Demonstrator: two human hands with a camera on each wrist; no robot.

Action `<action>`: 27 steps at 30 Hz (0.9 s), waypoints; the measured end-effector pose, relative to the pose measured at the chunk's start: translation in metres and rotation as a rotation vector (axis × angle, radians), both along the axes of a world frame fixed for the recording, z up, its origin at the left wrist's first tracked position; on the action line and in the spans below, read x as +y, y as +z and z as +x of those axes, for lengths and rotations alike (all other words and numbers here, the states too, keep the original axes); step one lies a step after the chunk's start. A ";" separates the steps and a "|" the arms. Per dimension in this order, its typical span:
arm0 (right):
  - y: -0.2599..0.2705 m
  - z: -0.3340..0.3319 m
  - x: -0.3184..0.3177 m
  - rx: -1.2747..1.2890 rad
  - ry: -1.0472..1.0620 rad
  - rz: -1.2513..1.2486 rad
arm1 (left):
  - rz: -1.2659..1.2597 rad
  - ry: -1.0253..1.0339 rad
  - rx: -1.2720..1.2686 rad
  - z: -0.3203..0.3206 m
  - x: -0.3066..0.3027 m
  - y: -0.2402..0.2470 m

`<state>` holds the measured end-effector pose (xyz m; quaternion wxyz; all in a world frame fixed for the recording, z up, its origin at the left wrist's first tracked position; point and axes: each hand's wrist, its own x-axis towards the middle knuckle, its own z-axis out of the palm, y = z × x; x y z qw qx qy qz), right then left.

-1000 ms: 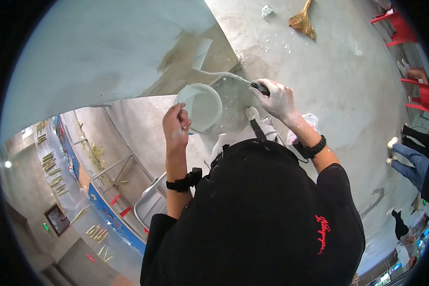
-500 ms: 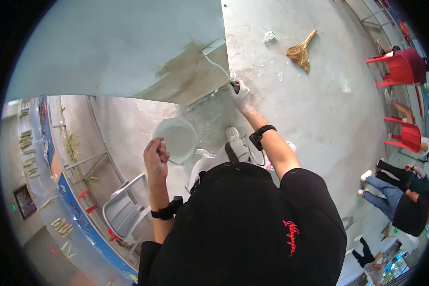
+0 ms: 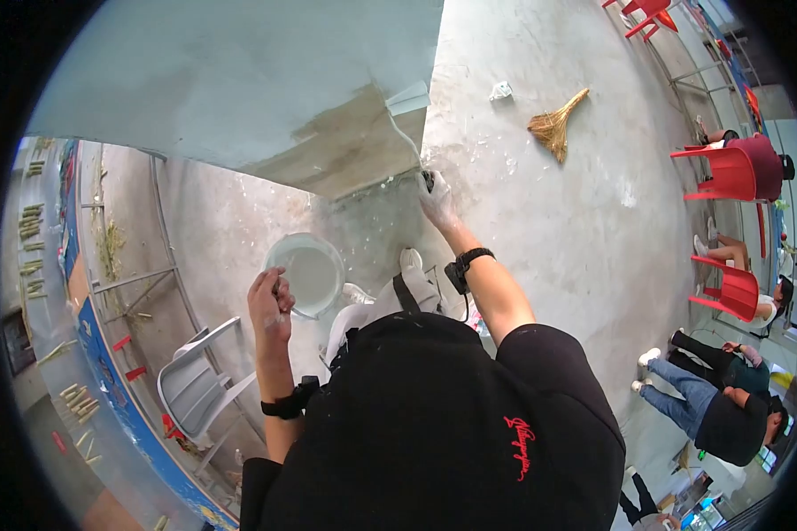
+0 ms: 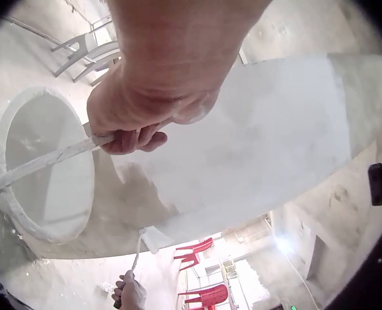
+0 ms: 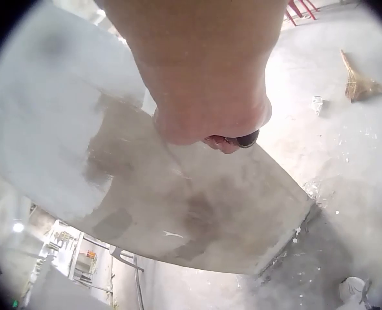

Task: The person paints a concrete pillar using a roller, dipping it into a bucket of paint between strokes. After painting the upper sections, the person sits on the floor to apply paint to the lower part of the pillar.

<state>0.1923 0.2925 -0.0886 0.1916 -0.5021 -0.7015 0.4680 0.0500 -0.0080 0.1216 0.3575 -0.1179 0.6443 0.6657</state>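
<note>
My right hand [image 3: 437, 202], speckled white, grips the dark handle of a paint roller. Its thin frame runs up to the pale roller head [image 3: 407, 99], which lies against the wall by its right edge. The wall [image 3: 230, 80] is pale on most of its face, with a bare brownish patch [image 3: 341, 150] around the roller. Curled fingers of my left hand [image 3: 270, 305] hold the pale handle [image 4: 55, 158] of a white bucket [image 4: 16, 223]. Whitish liquid stands inside the bucket. In the right wrist view my forearm hides the roller head.
A straw broom [image 3: 553, 133] and a crumpled white scrap [image 3: 500, 90] lie on the splattered floor. A grey plastic chair [image 3: 195, 380] stands at left beside a metal frame. Red chairs [image 3: 726, 173] and several people occupy the right side.
The head view has turned. The roller has shifted along the wall toward its right edge, and my right arm now reaches further forward. Both hands keep their grip; the bucket stays beside my left hand.
</note>
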 end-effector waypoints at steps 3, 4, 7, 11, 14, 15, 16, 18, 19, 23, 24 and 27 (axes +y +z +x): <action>0.013 -0.002 -0.001 0.048 0.006 0.025 | 0.006 -0.014 0.002 0.002 0.006 0.000; 0.020 -0.003 -0.002 0.047 0.008 0.025 | 0.006 -0.011 0.002 0.002 0.007 0.000; 0.059 -0.005 -0.003 0.111 -0.017 0.056 | 0.013 -0.037 0.007 0.001 0.008 0.000; 0.095 -0.006 -0.003 0.132 -0.025 0.141 | 0.012 -0.066 0.015 -0.001 0.009 -0.001; 0.085 -0.006 0.000 0.102 -0.006 0.118 | 0.004 -0.058 0.009 0.000 0.012 0.000; 0.080 -0.005 0.001 0.059 0.012 0.082 | -0.003 -0.044 0.003 0.000 0.014 -0.001; 0.074 -0.003 0.002 0.058 0.011 0.087 | 0.002 -0.046 0.001 0.001 0.016 -0.002; 0.063 0.000 -0.001 0.018 0.019 0.031 | -0.014 -0.041 0.000 0.001 0.015 -0.001; 0.055 0.000 -0.001 0.019 0.020 0.034 | -0.010 -0.040 0.001 0.001 0.015 -0.001; 0.009 -0.004 0.001 -0.020 0.014 0.026 | -0.014 -0.025 0.004 0.002 0.014 -0.002; 0.008 -0.004 0.001 -0.015 0.010 0.036 | -0.015 -0.028 0.003 0.002 0.014 -0.001; 0.010 -0.003 0.000 -0.059 0.001 0.004 | 0.008 -0.043 0.000 0.001 0.013 -0.004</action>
